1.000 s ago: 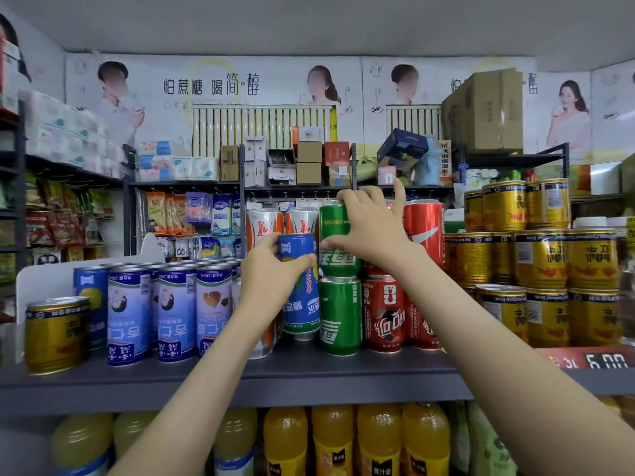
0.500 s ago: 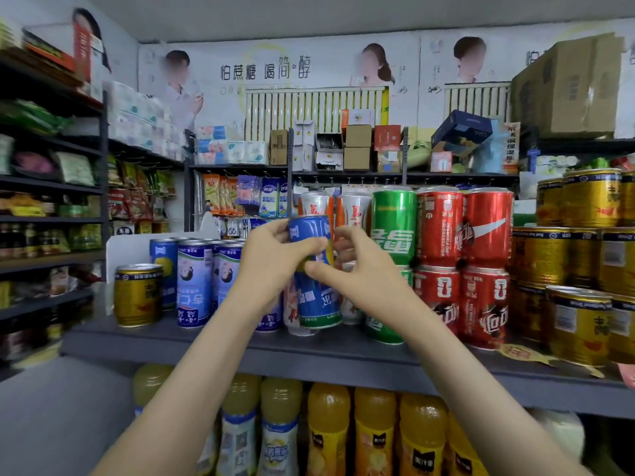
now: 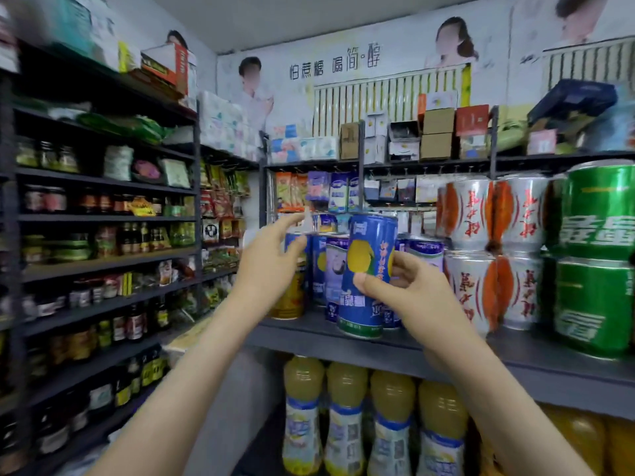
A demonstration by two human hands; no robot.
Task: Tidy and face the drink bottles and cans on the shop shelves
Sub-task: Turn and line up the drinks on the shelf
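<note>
right hand (image 3: 412, 290) is gripping the tall blue can (image 3: 360, 314) at the grey shelf's (image 3: 302, 333) near edge, thumb on its face, likely turning the label outward; left hand (image 3: 271, 266) is reaching, fingers spread and holding nothing, toward the blue cans (image 3: 319, 269) just left, probably to straighten them.

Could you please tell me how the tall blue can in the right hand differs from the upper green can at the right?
The tall blue can shows a yellow fruit picture; the upper green can shows white characters. The tall blue can is slimmer in proportion than the upper green can. The right hand grips the tall blue can, slightly tilted; the upper green can stands untouched on a lower green can. Both face label-out.
</note>
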